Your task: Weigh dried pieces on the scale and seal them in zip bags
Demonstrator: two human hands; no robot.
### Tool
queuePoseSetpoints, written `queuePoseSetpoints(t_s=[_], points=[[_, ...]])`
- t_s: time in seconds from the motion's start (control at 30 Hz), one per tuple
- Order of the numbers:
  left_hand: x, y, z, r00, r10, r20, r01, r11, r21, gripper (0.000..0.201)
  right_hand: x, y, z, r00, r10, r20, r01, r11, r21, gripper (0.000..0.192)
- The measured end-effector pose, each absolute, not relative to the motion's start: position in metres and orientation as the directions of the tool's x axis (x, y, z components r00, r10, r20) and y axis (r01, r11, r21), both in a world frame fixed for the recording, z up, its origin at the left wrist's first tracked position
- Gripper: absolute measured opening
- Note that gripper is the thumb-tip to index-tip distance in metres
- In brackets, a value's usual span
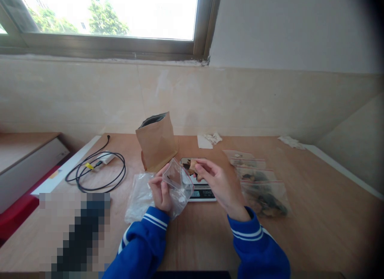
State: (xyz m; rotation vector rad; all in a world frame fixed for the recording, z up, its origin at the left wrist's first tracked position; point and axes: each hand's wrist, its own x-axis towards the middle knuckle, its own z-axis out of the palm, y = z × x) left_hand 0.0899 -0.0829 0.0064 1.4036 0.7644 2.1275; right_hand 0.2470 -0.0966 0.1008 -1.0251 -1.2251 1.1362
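My left hand [161,191] grips a clear zip-lock bag [179,193] with a red seal line, its mouth tilted toward the right. Between the thumb and fingers of my right hand [214,181] is a tan, irregular dried piece [193,166], close to the bag's opening. Under my hands sits a white digital kitchen scale [204,195], partly covered. More dark and tan pieces show on its top, but the bag and fingers hide some of them. The digits on the display are too small to read.
A brown paper pouch [157,143] stands upright behind the left hand. Flat clear bags [138,197] lie beneath that hand. At right, several filled zip-lock bags [264,197] overlap in a row. A coiled black cable [99,187] is at left; crumpled tissue [213,139] lies by the wall.
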Motion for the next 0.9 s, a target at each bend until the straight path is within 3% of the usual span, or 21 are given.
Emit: queuePoseSetpoints(t_s=[0.17,0.3,0.47,0.7,0.9], points=[[0.088,-0.083,0.006,-0.306,0.623,0.72,-0.059,-0.767,0.639,0.012,0.239,-0.104,0.113,-0.171,0.985,0.036,-0.061,0.026,-0.998,0.037],[0.087,-0.083,0.005,-0.302,0.628,0.717,-0.068,-0.765,0.641,0.012,0.238,-0.106,0.117,-0.205,0.979,-0.004,-0.053,-0.015,-0.998,0.037],[0.087,-0.082,-0.001,-0.308,0.611,0.73,-0.09,-0.782,0.617,0.009,0.238,-0.109,0.121,-0.244,0.968,-0.053,0.073,-0.037,-0.997,0.038],[0.088,-0.084,0.003,-0.285,0.548,0.786,-0.089,-0.832,0.548,0.01,0.238,-0.111,0.121,-0.255,0.966,0.035,0.16,0.078,-0.984,0.03],[0.087,-0.084,0.003,-0.259,0.532,0.806,-0.077,-0.843,0.532,0.016,0.228,-0.117,0.12,-0.234,0.96,0.157,0.364,0.236,-0.901,0.023]])
